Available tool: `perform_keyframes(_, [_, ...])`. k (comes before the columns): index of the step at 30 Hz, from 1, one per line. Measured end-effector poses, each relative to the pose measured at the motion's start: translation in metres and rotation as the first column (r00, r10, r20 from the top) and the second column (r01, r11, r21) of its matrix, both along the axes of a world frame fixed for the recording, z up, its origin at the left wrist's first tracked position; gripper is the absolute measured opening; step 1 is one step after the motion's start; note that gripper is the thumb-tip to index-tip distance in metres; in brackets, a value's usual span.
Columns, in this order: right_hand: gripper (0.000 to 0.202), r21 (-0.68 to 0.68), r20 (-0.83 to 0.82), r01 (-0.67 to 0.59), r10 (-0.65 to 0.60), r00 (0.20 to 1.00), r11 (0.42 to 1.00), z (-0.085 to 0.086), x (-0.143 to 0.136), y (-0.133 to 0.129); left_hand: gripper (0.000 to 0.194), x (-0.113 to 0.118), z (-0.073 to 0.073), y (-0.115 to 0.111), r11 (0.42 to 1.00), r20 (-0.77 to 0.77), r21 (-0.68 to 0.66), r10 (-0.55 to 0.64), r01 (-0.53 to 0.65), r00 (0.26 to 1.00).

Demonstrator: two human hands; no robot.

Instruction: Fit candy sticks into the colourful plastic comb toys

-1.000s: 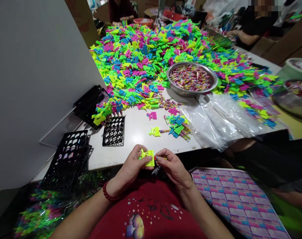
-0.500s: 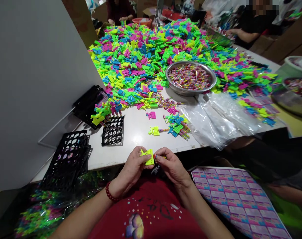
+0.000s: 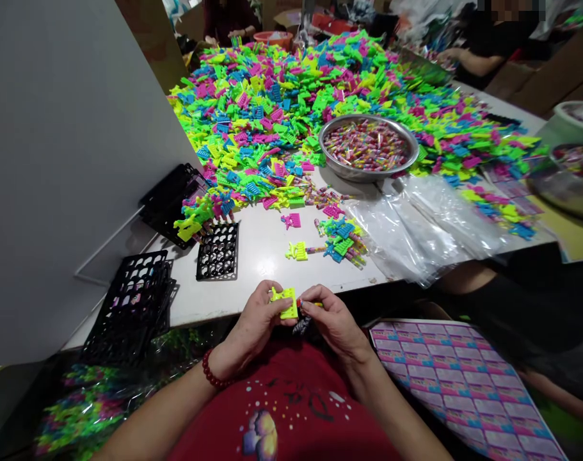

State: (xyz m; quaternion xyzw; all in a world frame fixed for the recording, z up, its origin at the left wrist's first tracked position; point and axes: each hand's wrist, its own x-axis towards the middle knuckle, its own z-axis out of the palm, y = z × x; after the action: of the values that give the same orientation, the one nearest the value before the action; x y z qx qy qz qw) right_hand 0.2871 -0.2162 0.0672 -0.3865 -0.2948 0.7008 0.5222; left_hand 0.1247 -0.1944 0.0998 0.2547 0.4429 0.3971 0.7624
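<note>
Near the table's front edge my left hand [image 3: 261, 318] pinches a yellow plastic piece [image 3: 288, 306]. Close on its right, my right hand [image 3: 333, 315] has its fingers closed on a small printed stick [image 3: 312, 303], whose red end is at the yellow piece's edge. On the table beyond lie a lone yellow piece with a stick [image 3: 299, 251], a pink piece [image 3: 291, 221] and a small heap of joined pieces [image 3: 342, 240]. A steel bowl [image 3: 327, 160] of printed sticks stands behind them.
A huge pile of coloured pieces [image 3: 291, 96] covers the back. Black trays [image 3: 217, 251] stand at the left, beside a grey panel [image 3: 80, 160]. Clear bags [image 3: 416, 224] and a printed sheet [image 3: 459, 378] are at the right. Two people sit across the table; another person's arm shows at right.
My hands and what they hold have barely moved. At the right, another person's dark sleeve and arm have come further into view beside the printed sheet.
</note>
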Motion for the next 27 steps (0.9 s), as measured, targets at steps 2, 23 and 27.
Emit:
perform_keyframes(2, [0.019,0.002,-0.001,0.002,-0.002,1.0,1.0,0.001,0.0,-0.001,0.046,0.0,-0.002,-0.001,1.0,-0.012,0.013,-0.016,0.017,1.0])
perform_keyframes(23, [0.023,-0.015,-0.079,-0.035,0.033,0.996,0.999,0.007,0.004,-0.007,0.047,0.004,0.005,-0.005,0.993,-0.046,0.012,-0.118,0.119,0.992])
perform_keyframes(27, [0.024,-0.061,-0.132,-0.03,0.022,0.991,0.998,0.008,0.005,-0.011,0.045,0.007,0.011,-0.006,0.992,-0.077,0.011,-0.128,0.129,0.989])
